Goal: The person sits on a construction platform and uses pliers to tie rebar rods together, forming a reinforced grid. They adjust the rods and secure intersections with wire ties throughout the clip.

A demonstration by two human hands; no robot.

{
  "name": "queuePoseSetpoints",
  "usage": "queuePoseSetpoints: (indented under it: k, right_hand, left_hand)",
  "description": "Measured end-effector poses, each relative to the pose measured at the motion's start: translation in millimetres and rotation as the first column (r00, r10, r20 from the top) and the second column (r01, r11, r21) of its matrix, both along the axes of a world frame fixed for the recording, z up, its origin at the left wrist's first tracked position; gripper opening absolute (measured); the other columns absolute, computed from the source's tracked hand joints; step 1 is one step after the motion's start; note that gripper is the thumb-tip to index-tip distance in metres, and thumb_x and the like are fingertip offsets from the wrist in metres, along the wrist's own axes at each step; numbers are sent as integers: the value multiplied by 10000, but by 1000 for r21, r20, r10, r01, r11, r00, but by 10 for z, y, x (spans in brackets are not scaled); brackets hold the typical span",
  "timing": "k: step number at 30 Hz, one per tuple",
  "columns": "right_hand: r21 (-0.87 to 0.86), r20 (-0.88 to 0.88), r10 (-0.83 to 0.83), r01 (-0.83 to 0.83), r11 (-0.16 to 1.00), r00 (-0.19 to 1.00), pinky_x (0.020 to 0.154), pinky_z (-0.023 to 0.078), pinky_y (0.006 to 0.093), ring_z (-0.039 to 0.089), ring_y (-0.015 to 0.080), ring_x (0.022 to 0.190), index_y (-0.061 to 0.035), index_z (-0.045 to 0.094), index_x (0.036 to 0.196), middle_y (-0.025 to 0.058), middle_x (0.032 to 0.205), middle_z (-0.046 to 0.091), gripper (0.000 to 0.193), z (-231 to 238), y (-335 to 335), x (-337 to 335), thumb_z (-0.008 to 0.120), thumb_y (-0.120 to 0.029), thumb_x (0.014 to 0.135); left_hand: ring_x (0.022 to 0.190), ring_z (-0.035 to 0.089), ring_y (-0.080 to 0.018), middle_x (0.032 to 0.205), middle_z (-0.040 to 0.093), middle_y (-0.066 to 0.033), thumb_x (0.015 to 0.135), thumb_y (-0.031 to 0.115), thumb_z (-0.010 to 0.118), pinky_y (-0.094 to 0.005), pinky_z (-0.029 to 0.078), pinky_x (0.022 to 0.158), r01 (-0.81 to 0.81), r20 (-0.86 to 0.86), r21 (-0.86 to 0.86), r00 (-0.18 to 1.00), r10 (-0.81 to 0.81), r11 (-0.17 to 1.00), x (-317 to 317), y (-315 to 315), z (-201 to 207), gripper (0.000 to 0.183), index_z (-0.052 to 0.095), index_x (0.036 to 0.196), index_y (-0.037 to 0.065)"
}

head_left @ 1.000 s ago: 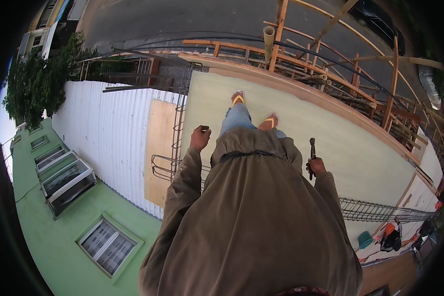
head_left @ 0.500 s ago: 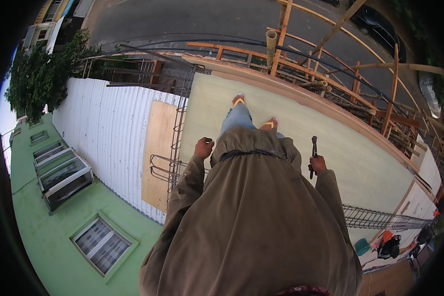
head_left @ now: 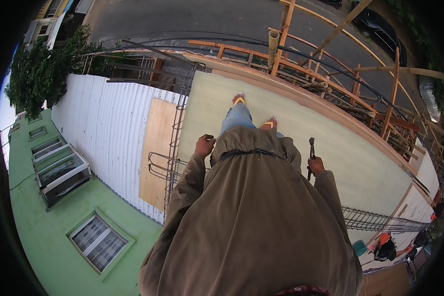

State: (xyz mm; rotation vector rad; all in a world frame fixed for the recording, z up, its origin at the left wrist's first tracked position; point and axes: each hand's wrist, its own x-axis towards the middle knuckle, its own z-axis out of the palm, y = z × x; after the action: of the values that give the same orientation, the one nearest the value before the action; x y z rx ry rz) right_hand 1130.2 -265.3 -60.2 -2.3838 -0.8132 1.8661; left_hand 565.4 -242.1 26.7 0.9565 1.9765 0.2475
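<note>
Slab pale, rooftop | rebar cage at edge; street below

Two hands in shot: left hand mid-frame, right hand to its right, gripping one dark tool. Two feet in yellow-strapped sandals at upper centre, one ahead, the other just behind. One pale slab fills the centre right. Two steel rebar cages: one running down the slab's left edge, one along the lower right. One white corrugated roof at left, with one plywood sheet on it. One barred window at lower left, plus about three glazed openings above it. One tree upper left.
</note>
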Motion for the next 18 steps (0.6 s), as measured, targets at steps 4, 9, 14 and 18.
queuePoseSetpoints:
  k: [4,9,14,18]
  right_hand:
    - [28,-26,19,-18,999,999,436,392,368,529,168,510,-19,558,802,63,644,557,211,77,48,-198,596,-170,944]
    - [27,-25,30,-29,999,999,451,400,379,541,182,529,-10,562,806,73,651,562,214,76,54,-186,598,-171,943]
    - [34,32,34,-36,999,999,453,402,387,551,188,532,-3,558,801,71,652,558,223,23,77,-17,601,-172,939]
    - [51,53,40,-43,998,998,446,403,381,554,184,527,-9,549,800,58,646,543,214,82,134,75,597,-166,936]
  left_hand:
    - [725,729,-223,880,752,-164,888,268,675,-361,574,727,-1,-10,6,1000,1,1000,-5,14,-9,358,708,1106,-14]
    - [740,732,-226,889,751,-165,889,270,675,-364,575,738,9,-43,-10,999,-10,1000,-15,68,24,352,713,1095,-12]
    - [921,735,-289,998,744,-216,896,272,686,-382,568,825,-73,17,-115,997,75,991,21,134,45,362,719,1107,-20]
    - [954,732,-291,1022,744,-207,898,278,692,-382,566,846,-64,8,-77,998,65,995,93,121,19,354,724,1098,-13]
